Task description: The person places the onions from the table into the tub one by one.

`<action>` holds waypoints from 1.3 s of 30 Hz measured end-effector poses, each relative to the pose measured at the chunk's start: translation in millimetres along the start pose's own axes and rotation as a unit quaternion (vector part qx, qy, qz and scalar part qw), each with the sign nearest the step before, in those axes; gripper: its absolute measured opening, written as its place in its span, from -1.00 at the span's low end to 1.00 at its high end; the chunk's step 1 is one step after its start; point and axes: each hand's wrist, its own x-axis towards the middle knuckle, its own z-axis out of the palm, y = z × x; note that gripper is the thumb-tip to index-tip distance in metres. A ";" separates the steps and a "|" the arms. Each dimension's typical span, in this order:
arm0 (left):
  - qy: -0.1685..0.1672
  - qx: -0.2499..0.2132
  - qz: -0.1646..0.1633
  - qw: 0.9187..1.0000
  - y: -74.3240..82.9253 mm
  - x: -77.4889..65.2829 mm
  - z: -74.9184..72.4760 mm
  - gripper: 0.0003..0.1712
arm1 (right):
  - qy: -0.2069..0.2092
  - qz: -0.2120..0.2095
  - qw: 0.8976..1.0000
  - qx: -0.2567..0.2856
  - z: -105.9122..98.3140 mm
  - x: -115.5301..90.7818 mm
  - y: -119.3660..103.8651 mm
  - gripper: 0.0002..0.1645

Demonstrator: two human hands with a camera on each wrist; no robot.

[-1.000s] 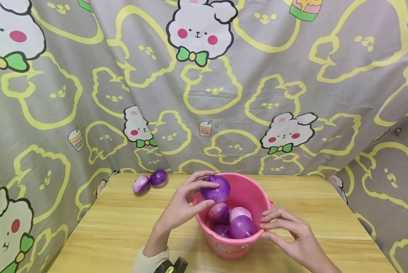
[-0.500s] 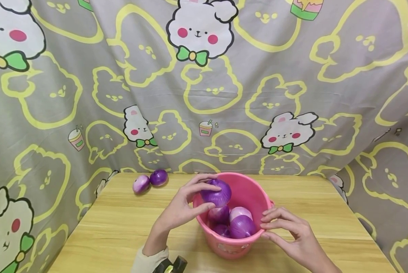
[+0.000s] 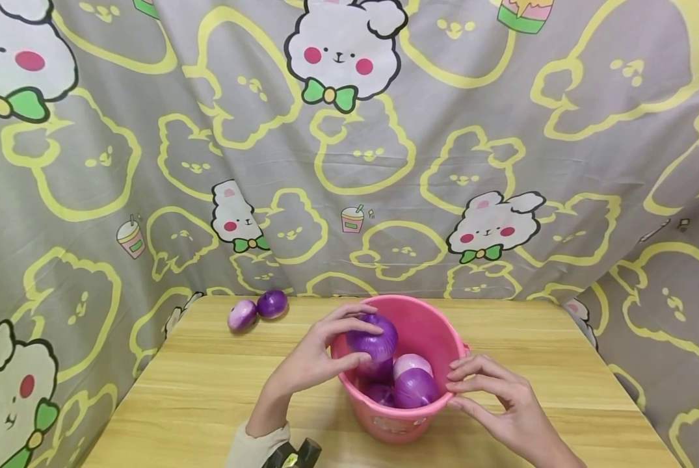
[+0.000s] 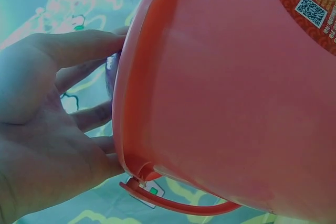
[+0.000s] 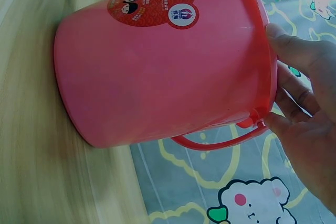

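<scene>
In the head view my left hand [image 3: 314, 357] holds a purple onion [image 3: 374, 338] between thumb and fingers, just inside the mouth of a pink bucket [image 3: 393, 429]. Below it in the bucket lie several more onions, among them a purple one [image 3: 416, 389] and a paler one [image 3: 412, 364]. My right hand [image 3: 504, 396] pinches the bucket's rim on the right side, which the right wrist view shows with the thumb [image 5: 283, 38] against the rim. From the left wrist, the bucket wall hides most of the held onion [image 4: 110, 72].
Two onions, one part white [image 3: 242, 316] and one dark purple [image 3: 272, 304], lie at the table's back left. The bucket's handle [image 5: 215, 144] hangs at its far side. A patterned curtain [image 3: 349, 162] borders the wooden table [image 3: 209, 390] at the back and sides.
My left hand has lowered the onion slightly farther into the bucket, and it now covers more of the onion beneath. The right hand and bucket stay where they were.
</scene>
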 end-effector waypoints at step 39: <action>0.046 -0.010 0.010 0.999 -11.2 0.3 -10.7 -0.70 | 0.001 -0.003 1.000 0.009 1.0 2.8 -1.4 -0.62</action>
